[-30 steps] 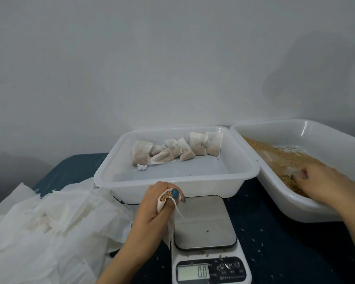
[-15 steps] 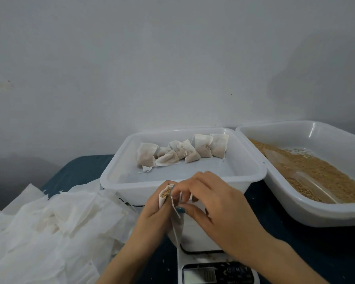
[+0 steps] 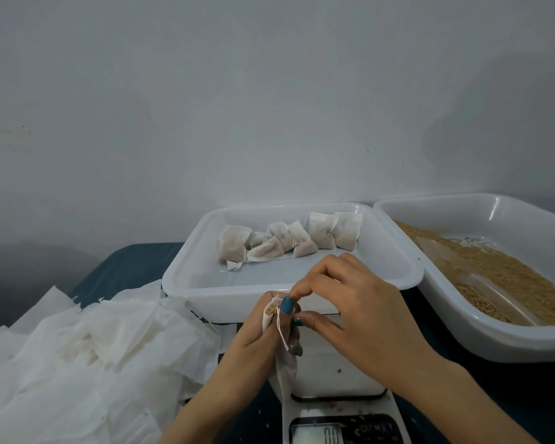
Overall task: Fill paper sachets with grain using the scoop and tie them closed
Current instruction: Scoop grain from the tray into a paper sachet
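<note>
- A second ago my right hand (image 3: 350, 315) was off to the right of the scale (image 3: 334, 373), down in the grain tray (image 3: 462, 206). Now it hovers above the scale platform, at the sachet (image 3: 268, 315).
- The scoop (image 3: 468, 277) lies let go in the grain (image 3: 510, 274), so I judge filling is over for this sachet.
- My left hand (image 3: 257, 341) has kept its grip: fingers wrapped round the sachet's neck, just left of the scale. Grain shows at the open mouth.
- The drawstring (image 3: 281, 331) hangs loose down the sachet's front, not yet pulled.
- My right forefinger and thumb curl in close to the top of the string, nearer than half a second ago. I cannot tell whether that grip has the string yet.
- This reads as the start of the tying step.
- Finished sachets (image 3: 289, 240) sit in the white tray (image 3: 225, 293) behind the scale, and the empty sachets (image 3: 87, 357) lie piled on the table (image 3: 125, 267) to its left.
</note>
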